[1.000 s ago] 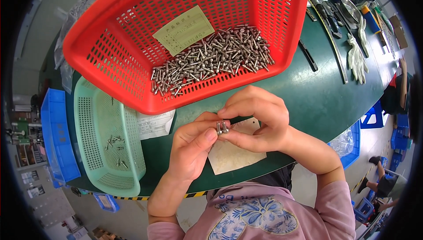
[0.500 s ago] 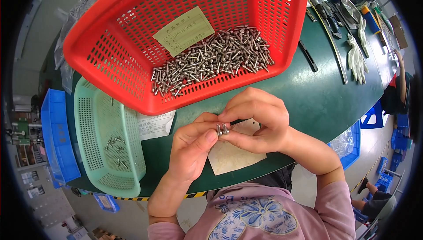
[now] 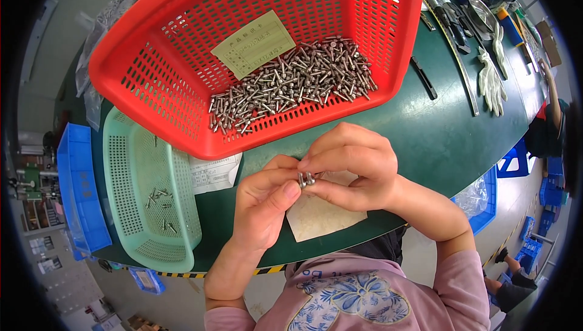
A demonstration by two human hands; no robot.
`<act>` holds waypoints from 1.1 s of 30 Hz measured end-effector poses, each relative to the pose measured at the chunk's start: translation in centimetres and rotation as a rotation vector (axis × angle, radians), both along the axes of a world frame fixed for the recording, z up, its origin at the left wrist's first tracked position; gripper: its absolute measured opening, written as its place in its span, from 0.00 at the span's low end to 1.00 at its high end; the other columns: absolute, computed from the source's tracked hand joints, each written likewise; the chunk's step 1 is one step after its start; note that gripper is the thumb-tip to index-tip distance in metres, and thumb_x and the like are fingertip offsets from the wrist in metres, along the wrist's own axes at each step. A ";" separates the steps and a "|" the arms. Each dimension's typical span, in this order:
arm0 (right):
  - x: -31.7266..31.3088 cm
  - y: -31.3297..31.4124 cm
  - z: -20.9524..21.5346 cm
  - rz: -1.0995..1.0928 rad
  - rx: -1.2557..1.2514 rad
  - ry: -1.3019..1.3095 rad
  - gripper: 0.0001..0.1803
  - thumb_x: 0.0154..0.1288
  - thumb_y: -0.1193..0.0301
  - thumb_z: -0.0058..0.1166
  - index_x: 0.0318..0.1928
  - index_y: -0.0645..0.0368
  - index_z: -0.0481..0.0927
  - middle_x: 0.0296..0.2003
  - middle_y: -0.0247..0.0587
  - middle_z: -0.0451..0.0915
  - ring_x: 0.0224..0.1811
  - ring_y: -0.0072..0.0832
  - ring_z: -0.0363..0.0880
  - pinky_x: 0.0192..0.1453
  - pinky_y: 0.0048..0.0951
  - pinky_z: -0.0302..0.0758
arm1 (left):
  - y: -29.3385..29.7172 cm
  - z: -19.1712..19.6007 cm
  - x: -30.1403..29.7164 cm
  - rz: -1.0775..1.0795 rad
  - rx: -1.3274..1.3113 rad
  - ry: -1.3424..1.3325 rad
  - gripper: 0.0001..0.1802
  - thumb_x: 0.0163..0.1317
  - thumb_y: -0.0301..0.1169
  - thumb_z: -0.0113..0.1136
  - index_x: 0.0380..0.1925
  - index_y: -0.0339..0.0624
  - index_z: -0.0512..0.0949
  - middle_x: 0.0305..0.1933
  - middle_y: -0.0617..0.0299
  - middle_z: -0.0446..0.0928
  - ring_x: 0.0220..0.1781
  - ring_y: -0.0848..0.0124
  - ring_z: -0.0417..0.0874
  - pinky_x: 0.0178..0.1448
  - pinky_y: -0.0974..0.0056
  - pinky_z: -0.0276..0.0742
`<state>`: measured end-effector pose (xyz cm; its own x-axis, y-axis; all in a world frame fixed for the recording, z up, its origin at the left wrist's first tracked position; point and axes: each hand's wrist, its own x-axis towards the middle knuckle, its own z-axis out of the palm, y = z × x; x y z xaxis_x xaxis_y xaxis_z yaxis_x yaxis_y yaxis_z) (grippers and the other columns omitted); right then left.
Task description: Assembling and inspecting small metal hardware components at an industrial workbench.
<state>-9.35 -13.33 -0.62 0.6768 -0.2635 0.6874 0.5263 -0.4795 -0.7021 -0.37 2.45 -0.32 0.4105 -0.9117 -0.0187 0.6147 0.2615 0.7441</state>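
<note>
Two small metal screws (image 3: 306,179) stand side by side between my hands, their lower ends at my fingertips. My left hand (image 3: 262,200) pinches them between thumb and fingers. From the other side, the thumb and bent fingers of my right hand (image 3: 352,161) close on the same screws. Under my hands lies a pale sheet of paper (image 3: 322,218). Beyond them, a large red perforated basket (image 3: 243,143) holds a heap of similar metal screws (image 3: 297,82) and a yellowish card (image 3: 253,42).
At the left, a light green basket (image 3: 188,209) contains a few screws, with a blue bin (image 3: 82,191) beside it. A white printed sheet (image 3: 215,173) lies partly under the red basket. White gloves (image 3: 490,85) and tools rest at the right of the green table (image 3: 425,143).
The fingers of both hands have shifted slightly around the screws. The baskets have hardly moved in view.
</note>
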 end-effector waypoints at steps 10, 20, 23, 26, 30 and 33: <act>-0.5 1.9 -0.5 0.186 0.455 0.207 0.15 0.52 0.80 0.64 0.42 0.65 0.82 0.36 0.44 0.81 0.37 0.28 0.80 0.38 0.26 0.77 | 0.0 0.4 -0.5 0.278 0.047 -0.266 0.07 0.57 0.18 0.59 0.37 0.31 0.78 0.43 0.57 0.72 0.43 0.72 0.76 0.47 0.69 0.73; -0.3 2.2 -0.6 0.023 0.253 0.209 0.16 0.50 0.79 0.64 0.43 0.62 0.82 0.34 0.40 0.79 0.31 0.25 0.78 0.31 0.25 0.74 | -0.2 0.5 -0.5 0.352 0.147 -0.437 0.05 0.56 0.17 0.60 0.33 0.29 0.76 0.39 0.57 0.72 0.38 0.74 0.76 0.42 0.71 0.73; 0.0 1.5 -0.6 -0.225 -0.305 0.062 0.18 0.44 0.77 0.65 0.40 0.59 0.83 0.32 0.37 0.78 0.26 0.26 0.76 0.24 0.27 0.69 | -0.4 0.3 -0.6 0.375 0.175 -0.454 0.03 0.56 0.16 0.58 0.30 0.29 0.74 0.39 0.58 0.72 0.36 0.75 0.74 0.39 0.72 0.73; 0.3 1.8 -0.7 -0.271 -0.367 -0.010 0.21 0.40 0.74 0.66 0.42 0.56 0.83 0.31 0.33 0.78 0.24 0.26 0.74 0.22 0.27 0.66 | -0.6 0.5 -0.7 0.434 0.174 -0.446 0.04 0.54 0.16 0.58 0.27 0.31 0.73 0.36 0.59 0.71 0.34 0.76 0.73 0.37 0.72 0.72; 0.2 1.5 -0.5 -0.249 -0.363 0.066 0.24 0.40 0.74 0.66 0.44 0.56 0.82 0.31 0.34 0.78 0.25 0.29 0.75 0.25 0.28 0.68 | 1.4 3.3 -0.4 0.740 0.223 -1.010 0.07 0.45 0.16 0.60 0.26 0.34 0.73 0.31 0.59 0.73 0.31 0.71 0.74 0.35 0.71 0.70; 0.3 0.0 0.1 -0.380 -0.462 0.182 0.15 0.43 0.74 0.62 0.37 0.56 0.81 0.29 0.34 0.77 0.29 0.32 0.75 0.33 0.34 0.67 | 6.3 7.9 0.2 0.971 0.604 -1.625 0.05 0.47 0.19 0.59 0.26 0.36 0.74 0.29 0.58 0.72 0.29 0.69 0.73 0.35 0.67 0.69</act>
